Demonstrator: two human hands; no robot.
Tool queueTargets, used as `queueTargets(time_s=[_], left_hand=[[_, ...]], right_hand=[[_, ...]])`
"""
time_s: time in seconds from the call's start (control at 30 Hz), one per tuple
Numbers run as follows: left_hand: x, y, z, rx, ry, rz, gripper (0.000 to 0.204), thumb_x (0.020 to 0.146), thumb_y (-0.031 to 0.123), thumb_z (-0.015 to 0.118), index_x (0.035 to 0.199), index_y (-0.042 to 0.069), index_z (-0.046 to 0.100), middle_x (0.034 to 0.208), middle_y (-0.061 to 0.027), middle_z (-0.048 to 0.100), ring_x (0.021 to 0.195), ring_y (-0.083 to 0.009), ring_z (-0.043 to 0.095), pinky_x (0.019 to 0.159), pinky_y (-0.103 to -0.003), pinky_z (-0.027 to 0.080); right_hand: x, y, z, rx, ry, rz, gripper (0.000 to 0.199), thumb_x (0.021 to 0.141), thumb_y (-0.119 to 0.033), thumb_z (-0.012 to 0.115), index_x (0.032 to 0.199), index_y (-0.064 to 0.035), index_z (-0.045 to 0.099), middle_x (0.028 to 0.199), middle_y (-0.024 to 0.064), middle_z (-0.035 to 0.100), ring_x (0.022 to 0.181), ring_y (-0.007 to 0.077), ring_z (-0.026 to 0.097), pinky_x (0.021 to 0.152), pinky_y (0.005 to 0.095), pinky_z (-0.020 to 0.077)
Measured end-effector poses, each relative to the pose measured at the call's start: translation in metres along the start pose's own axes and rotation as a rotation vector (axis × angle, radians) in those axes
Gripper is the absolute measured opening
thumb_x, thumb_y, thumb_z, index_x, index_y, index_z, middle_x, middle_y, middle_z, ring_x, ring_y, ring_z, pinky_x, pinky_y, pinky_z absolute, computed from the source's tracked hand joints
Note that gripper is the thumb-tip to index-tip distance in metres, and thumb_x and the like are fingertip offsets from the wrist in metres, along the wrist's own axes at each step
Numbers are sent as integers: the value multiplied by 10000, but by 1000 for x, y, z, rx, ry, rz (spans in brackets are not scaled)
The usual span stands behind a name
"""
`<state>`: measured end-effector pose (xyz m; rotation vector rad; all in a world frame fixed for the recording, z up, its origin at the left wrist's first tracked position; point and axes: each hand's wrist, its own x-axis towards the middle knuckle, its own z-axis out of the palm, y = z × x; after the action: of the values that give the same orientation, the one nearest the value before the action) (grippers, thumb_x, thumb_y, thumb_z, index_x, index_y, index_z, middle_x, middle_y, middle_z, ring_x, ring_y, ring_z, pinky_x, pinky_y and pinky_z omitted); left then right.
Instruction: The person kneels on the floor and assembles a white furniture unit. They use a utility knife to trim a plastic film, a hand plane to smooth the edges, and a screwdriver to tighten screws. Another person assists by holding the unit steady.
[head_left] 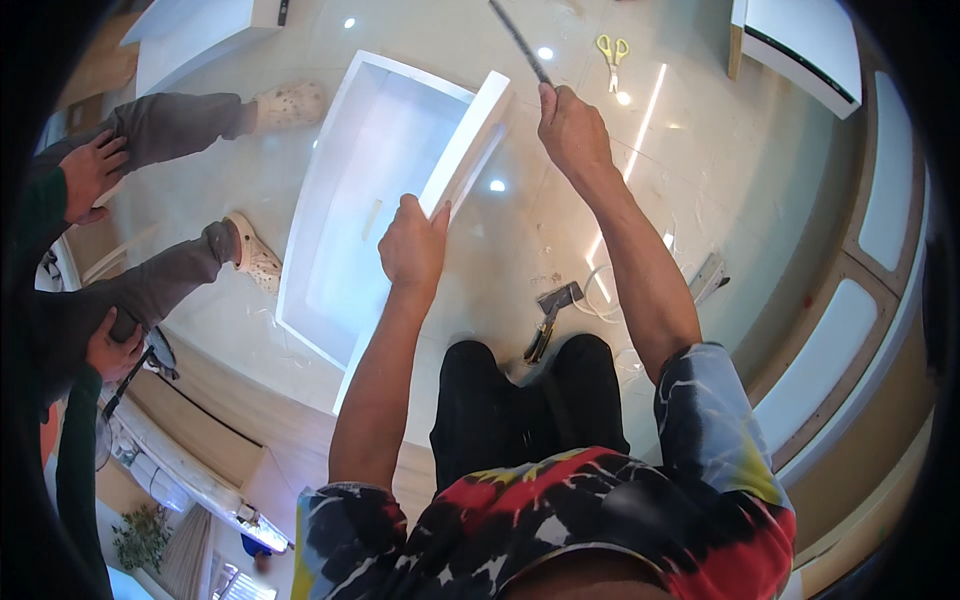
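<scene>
A white, open-topped drawer (296,240) rests on the floor in front of me, slightly to the left. My left hand (413,245) is closed round the edge of its thick front panel (470,130), thumb on the right face. Out to the right of that panel, my right hand (575,130) is closed on a long, thin, dark tool (519,40) that looks like a file. It points up and away to the left, apart from the drawer. The part of the tool inside my fist is hidden.
Yellow-handled scissors (613,66) lie on the tiled floor beyond my right hand. Near my knees is a hammer-like tool (555,305), beside looped pale strips (600,295). White furniture pieces (805,45) stand far right. A seated person's legs (180,130) are at left.
</scene>
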<state>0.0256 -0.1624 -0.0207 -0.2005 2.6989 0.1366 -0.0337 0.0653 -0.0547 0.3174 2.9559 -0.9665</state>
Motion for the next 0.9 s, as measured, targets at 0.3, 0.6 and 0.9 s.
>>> queueTargets(time_s=[0.3,0.6,0.9], left_hand=[[-1,-2,0,-61,50,106,403,938,402,641,1064,52,484,950,-147,653,844,-307,690,703,-410,561],[-46,-71,32,28,190,269,626,958,249,563,1500,53,317,1326,-151,512,1237,-313,513,1014,-479,427],[-284,-318,152,-6,519,-103,648,942,93,480,1545,61,244,1613,-144,217,1499,-348,176,1187,-522,215]], right_hand=[[-32,33,4,-153,-56,-54,445,1030,-393,420,899,-11,606,719,261,652,644,446,645,643,533,524],[-190,20,-14,-126,-220,-62,399,1028,-324,404,1030,18,607,963,266,641,919,469,603,800,526,465],[-473,71,-46,425,-280,684,445,1051,-416,417,990,7,541,531,-9,364,405,116,399,379,285,357]])
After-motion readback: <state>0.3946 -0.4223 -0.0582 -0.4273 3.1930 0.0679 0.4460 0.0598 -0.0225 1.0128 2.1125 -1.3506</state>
